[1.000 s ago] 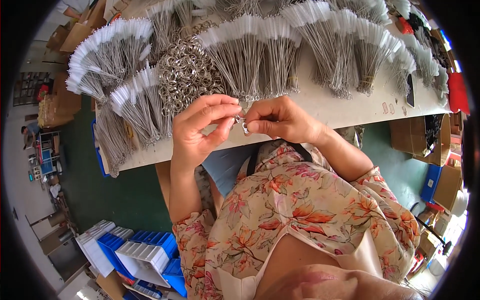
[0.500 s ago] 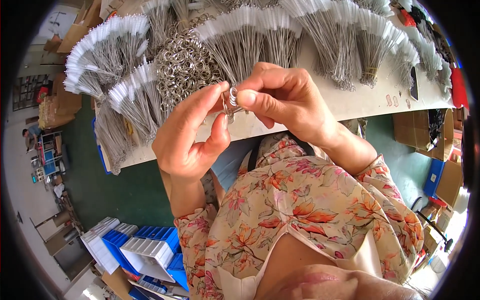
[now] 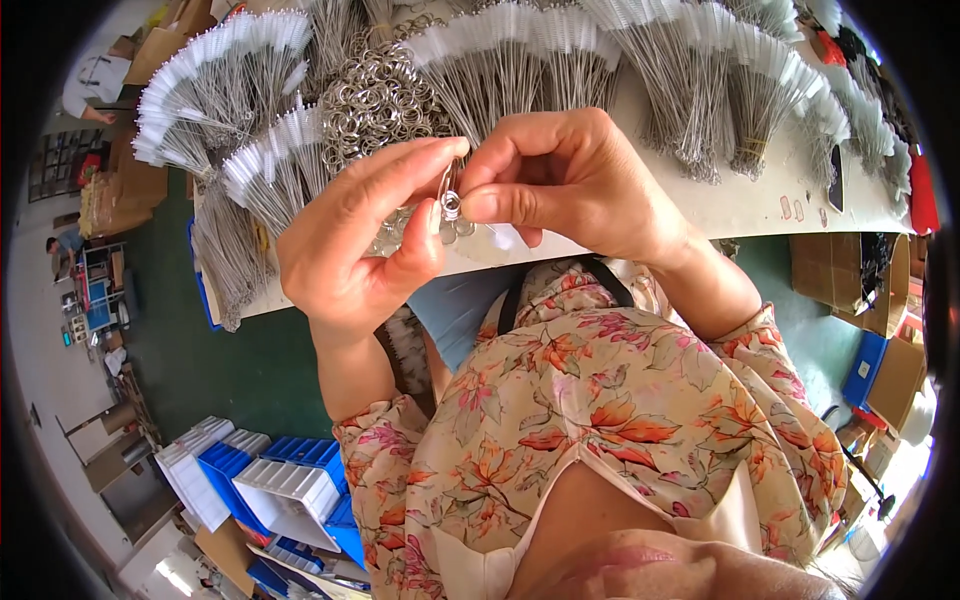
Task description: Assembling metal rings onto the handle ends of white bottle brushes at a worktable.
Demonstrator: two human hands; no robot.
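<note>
Silver rings (image 3: pixel 390 100) — heaped between brushes (image 3: pixel 520 65), partly behind the left hand (image 3: pixel 345 235).

Gleamed as glossy metal in the coil (image 3: pixel 451 207) and rings (image 3: pixel 385 105); looked like metal wire in the brush stems (image 3: pixel 690 125), rough plastic bristle on the brush heads (image 3: pixel 205 65); showed smooth and matt on the worktop (image 3: pixel 755 205), plastic on the bins (image 3: pixel 290 477).
</note>
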